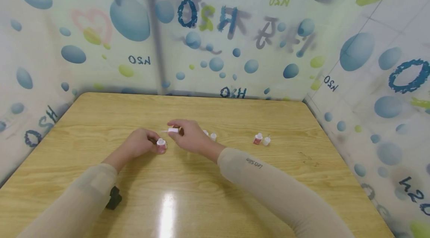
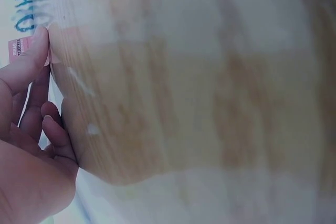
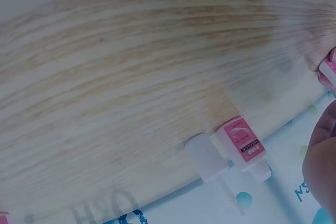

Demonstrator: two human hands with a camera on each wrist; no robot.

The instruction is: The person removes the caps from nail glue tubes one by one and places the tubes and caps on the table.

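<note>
My left hand (image 1: 142, 143) pinches a small white glue bottle (image 1: 161, 144) with a pink label, upright at the table surface. Its top stands uncapped, with the nozzle facing up. In the left wrist view, thumb and fingers meet at the bottle's pink label (image 2: 21, 47). My right hand (image 1: 190, 135) holds a white brush cap (image 1: 173, 130) sideways between thumb and fingers, just above and right of that bottle. From the cap a thin stem points left. Only part of the right hand (image 3: 321, 166) shows at the edge of the right wrist view.
Just beyond the right wrist, another glue bottle (image 3: 242, 142) stands beside its brush cap (image 3: 206, 157). Farther right are a third bottle (image 1: 257, 139) and a white cap (image 1: 267, 141). A black object (image 1: 114, 197) lies by the left sleeve. Patterned walls (image 1: 201, 55) border the wooden table (image 1: 201, 200).
</note>
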